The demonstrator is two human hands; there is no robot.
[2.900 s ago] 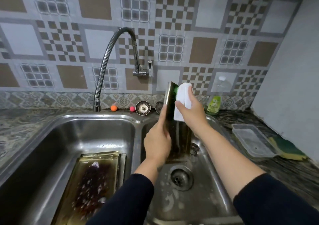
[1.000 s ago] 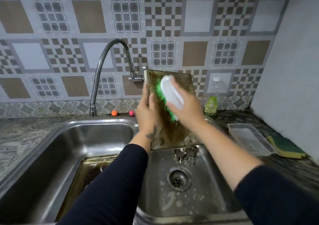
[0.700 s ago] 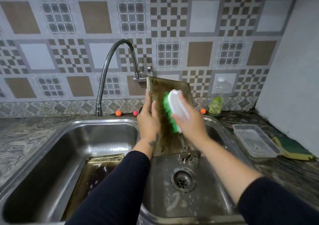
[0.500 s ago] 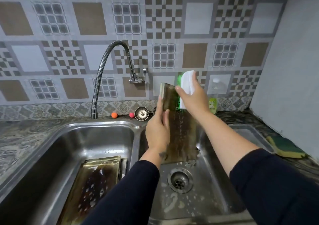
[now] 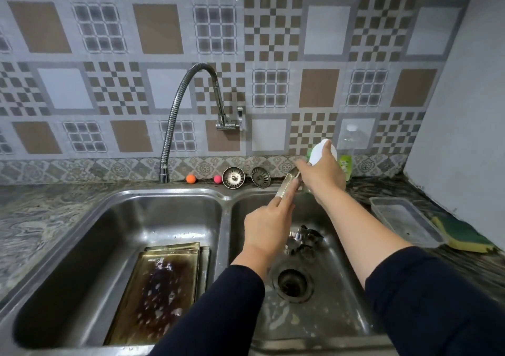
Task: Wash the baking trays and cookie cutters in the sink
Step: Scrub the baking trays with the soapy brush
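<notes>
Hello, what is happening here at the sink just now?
A person is washing baking trays. The left hand holds one tray edge-on above the right basin, and the right hand grips a white scrubbing brush against it. Cookie cutters lie near the drain. More dirty trays wait in the left basin.

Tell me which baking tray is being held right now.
The tray held edge-on over the right basin by the left hand; the others lie stacked in the left basin.
</notes>
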